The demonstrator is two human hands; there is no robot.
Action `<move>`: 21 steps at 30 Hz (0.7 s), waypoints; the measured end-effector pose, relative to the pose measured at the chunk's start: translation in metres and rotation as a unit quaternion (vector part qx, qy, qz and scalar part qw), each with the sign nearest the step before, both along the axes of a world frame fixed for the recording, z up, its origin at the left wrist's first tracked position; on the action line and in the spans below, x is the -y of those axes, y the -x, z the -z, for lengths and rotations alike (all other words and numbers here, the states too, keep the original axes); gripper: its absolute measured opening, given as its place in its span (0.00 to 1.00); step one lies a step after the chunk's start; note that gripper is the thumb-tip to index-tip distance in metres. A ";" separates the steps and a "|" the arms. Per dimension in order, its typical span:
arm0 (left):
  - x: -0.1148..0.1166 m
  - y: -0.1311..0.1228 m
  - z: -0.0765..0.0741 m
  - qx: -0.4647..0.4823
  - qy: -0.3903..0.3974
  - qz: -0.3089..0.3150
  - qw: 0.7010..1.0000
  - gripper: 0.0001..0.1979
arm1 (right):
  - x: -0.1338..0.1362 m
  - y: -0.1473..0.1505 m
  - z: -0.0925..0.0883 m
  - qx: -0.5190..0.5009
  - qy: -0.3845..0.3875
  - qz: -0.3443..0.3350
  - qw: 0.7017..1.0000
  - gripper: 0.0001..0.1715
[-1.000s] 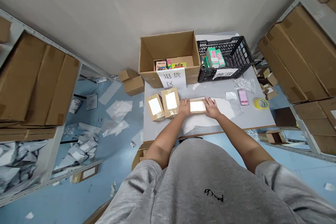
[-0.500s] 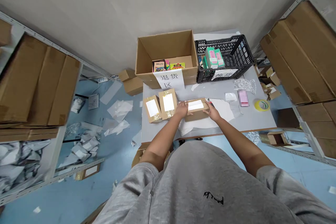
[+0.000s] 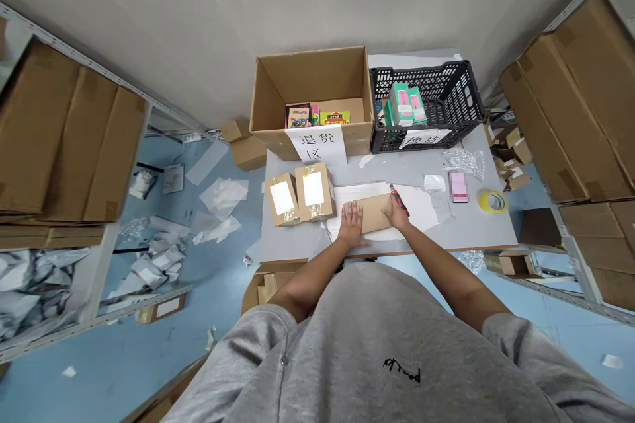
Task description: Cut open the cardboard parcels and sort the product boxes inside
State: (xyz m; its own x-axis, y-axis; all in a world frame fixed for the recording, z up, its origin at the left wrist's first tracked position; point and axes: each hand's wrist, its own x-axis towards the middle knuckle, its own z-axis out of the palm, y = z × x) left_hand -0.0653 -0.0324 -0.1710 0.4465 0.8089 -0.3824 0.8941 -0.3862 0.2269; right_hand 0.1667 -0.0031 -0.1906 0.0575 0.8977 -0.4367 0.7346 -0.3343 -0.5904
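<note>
A small brown cardboard box (image 3: 374, 213) lies on white paper (image 3: 421, 206) near the table's front edge, its plain, unlabelled face up. My left hand (image 3: 351, 225) rests on the box's left end, fingers stretched flat over the top and the thumb along the near side. At the right end, my right hand (image 3: 395, 216) grips the box with thumb and fingers. Right behind that hand is a red and black utility knife (image 3: 401, 201), apparently on the paper. Two taped boxes with white labels, one smaller (image 3: 282, 201) and one larger (image 3: 314, 192), stand left of my left hand.
A large open carton (image 3: 317, 92) with booklets and a black crate (image 3: 427, 106) with green and pink boxes stand at the back. Yellow tape (image 3: 493, 201), a pink box (image 3: 458, 187) and bubble wrap (image 3: 464, 162) lie to the right. Shelves with cartons flank the table.
The box has been turned so that its white label no longer shows on top. My left hand has gone from gripping its end to lying flat on it. More of the knife shows.
</note>
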 end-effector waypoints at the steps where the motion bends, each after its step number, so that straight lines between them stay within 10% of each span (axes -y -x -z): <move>1: 0.005 0.002 0.001 -0.004 0.004 0.008 1.000 0.70 | -0.001 -0.001 0.001 -0.014 0.008 0.009 1.000 0.53; 6: -0.027 0.018 -0.005 0.017 0.034 0.003 0.999 0.62 | -0.007 -0.009 -0.006 -0.141 0.014 0.093 0.986 0.61; 14: -0.100 0.045 -0.020 0.079 0.029 -0.033 0.996 0.41 | -0.021 -0.004 -0.014 -0.188 -0.036 0.105 0.976 0.45; 21: -0.097 0.022 -0.010 0.033 0.008 -0.106 0.994 0.67 | -0.050 0.013 -0.013 -0.078 -0.018 0.089 0.993 0.41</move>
State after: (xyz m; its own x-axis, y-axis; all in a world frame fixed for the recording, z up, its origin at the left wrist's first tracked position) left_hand -0.0868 0.0643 -0.1612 0.2911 0.8816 -0.3716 0.9381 -0.1868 0.2917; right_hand 0.1538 0.0466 -0.1780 0.1511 0.8947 -0.4204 0.5637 -0.4274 -0.7068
